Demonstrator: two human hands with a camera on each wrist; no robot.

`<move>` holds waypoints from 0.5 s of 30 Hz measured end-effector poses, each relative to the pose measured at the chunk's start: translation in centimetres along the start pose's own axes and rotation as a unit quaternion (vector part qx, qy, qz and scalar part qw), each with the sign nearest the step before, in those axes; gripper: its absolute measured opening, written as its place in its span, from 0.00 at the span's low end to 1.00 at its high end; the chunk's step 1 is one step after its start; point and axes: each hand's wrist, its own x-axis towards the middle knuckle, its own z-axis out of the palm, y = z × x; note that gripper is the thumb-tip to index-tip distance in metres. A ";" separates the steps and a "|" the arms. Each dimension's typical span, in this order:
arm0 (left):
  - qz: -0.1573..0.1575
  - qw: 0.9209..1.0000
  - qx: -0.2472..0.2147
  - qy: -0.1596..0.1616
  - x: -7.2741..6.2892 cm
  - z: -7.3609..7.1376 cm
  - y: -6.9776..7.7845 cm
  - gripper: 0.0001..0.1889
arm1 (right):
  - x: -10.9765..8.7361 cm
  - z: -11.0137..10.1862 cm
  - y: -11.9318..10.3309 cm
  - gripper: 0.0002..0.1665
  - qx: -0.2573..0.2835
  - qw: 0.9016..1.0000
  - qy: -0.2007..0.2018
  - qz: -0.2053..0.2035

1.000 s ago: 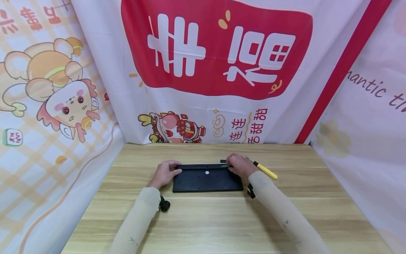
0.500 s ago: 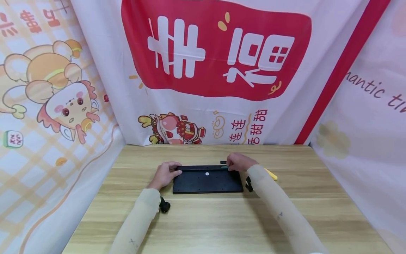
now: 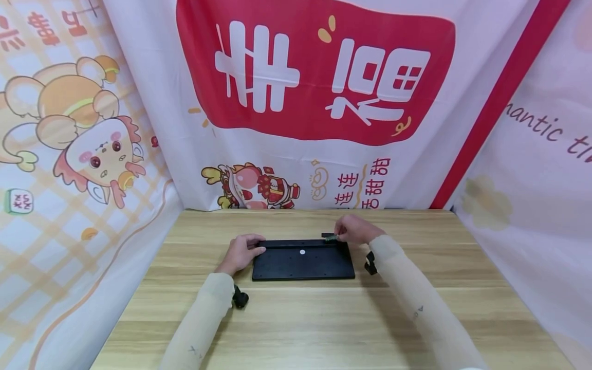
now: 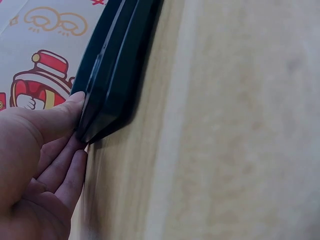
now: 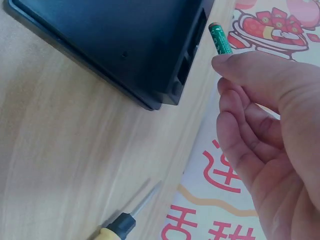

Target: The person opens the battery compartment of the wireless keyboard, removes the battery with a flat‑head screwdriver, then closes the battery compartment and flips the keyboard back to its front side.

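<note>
A black keyboard point(image 3: 302, 264) lies face down on the table, its raised ridge along the far side. My left hand point(image 3: 238, 253) pinches its far left corner, and in the left wrist view the thumb sits on one side of the corner point(image 4: 107, 100) with fingers on the other. Between right thumb and fingers I hold a small green battery point(image 5: 220, 39). My right hand point(image 3: 356, 229) is over the keyboard's far right corner. An open slot point(image 5: 192, 52) shows in the ridge in the right wrist view, with the battery apart from it.
A black strip point(image 3: 326, 235) lies just behind the ridge, partly overlapped by the battery. In the right wrist view, a screwdriver point(image 5: 122, 225) with a yellow and black handle lies to the keyboard's right; my right arm hides it in the head view. A printed cloth point(image 3: 314, 118) hangs behind the wooden table point(image 3: 300, 324).
My right hand has risen and moved slightly away from the keyboard, bringing the green battery off the ridge. The screwdriver has become hidden behind that arm. The left hand and keyboard have stayed in place.
</note>
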 end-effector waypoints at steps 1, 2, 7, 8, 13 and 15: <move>-0.001 1.000 -0.001 0.000 0.0 0.0 0.0 0.15 | 0.0 -0.2 -0.1 0.02 0.001 1.000 0.005 -0.007; -0.001 1.000 0.000 0.000 0.0 -0.1 0.0 0.15 | 0.0 -0.3 -0.1 0.03 0.004 1.000 0.010 -0.011; -0.007 1.000 0.001 0.000 -0.1 -0.1 -0.2 0.15 | 0.6 0.1 -0.3 0.01 0.013 0.999 0.042 -0.020; -0.008 1.000 0.001 0.000 -0.1 -0.1 -0.2 0.15 | 0.8 0.3 -0.2 0.02 0.015 0.998 0.050 -0.018; -0.014 1.000 -0.005 -0.002 0.0 -0.1 -0.1 0.16 | 2.2 2.0 -0.5 0.02 0.017 0.995 0.094 -0.006; -0.016 1.000 -0.007 -0.003 0.0 0.0 -0.1 0.16 | 2.8 2.6 -0.8 0.03 0.019 0.994 0.108 -0.002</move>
